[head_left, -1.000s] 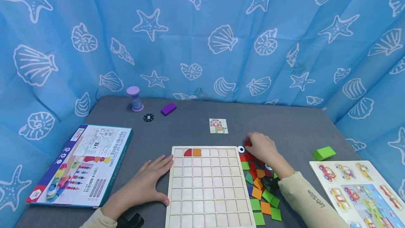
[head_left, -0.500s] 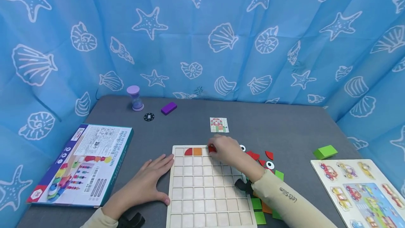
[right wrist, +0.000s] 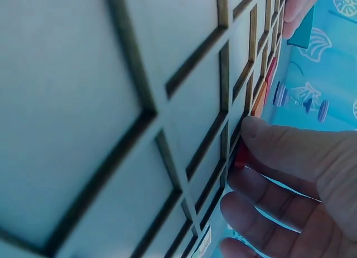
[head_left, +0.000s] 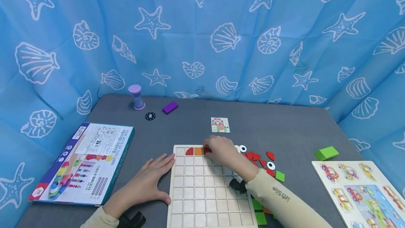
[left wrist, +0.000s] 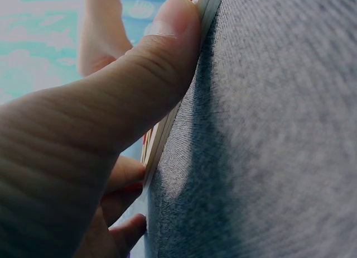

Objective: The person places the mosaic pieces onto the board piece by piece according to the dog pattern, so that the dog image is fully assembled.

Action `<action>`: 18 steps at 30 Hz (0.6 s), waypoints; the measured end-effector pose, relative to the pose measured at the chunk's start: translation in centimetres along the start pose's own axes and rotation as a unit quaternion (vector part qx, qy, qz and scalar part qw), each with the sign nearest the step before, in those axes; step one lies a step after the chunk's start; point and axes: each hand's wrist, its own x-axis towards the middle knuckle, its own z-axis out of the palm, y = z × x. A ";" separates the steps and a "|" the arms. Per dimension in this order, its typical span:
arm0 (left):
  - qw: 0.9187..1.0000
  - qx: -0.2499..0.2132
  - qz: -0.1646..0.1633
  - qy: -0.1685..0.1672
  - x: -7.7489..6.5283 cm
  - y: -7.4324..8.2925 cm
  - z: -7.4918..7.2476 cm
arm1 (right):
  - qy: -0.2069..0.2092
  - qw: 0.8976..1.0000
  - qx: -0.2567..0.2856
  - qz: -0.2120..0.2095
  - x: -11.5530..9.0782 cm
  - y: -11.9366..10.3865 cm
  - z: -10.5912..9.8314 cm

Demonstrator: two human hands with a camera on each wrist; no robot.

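Observation:
A wooden grid board (head_left: 202,194) lies on the grey table. In its top row sit a red rounded tile (head_left: 189,151) and an orange square tile (head_left: 198,151). My right hand (head_left: 223,152) pinches another red tile (right wrist: 241,154) between thumb and fingers, right beside the orange one; the fingers partly hide its shape. My left hand (head_left: 152,182) rests along the board's left edge with fingers spread, and the thumb (left wrist: 173,23) touches the side of the board. Loose red pieces (head_left: 250,155) and green tiles (head_left: 260,217) lie right of the board, some hidden under my right forearm.
Behind the board lies a small pattern card (head_left: 220,125). A boxed toy (head_left: 85,164) is at left, with an hourglass (head_left: 137,97), black disc (head_left: 150,116) and purple block (head_left: 170,107) farther back. A green block (head_left: 327,153) and picture puzzle (head_left: 354,189) are at right.
My right hand has moved left from the loose pieces to the board's top row, bringing a red tile beside the orange one. My left hand has stayed at the board's edge.

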 end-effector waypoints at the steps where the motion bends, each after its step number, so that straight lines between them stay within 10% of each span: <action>1: 1.000 0.001 -0.001 -0.001 0.0 0.0 0.0 | -0.001 1.000 0.001 0.001 0.0 0.0 0.0; 9: 1.000 0.001 0.000 -0.001 0.0 0.2 0.1 | -0.002 0.999 0.043 0.030 -1.3 1.4 -1.6; 18: 1.000 0.001 0.000 0.000 0.0 0.1 0.0 | 0.024 0.991 0.087 0.094 -6.2 8.4 -3.8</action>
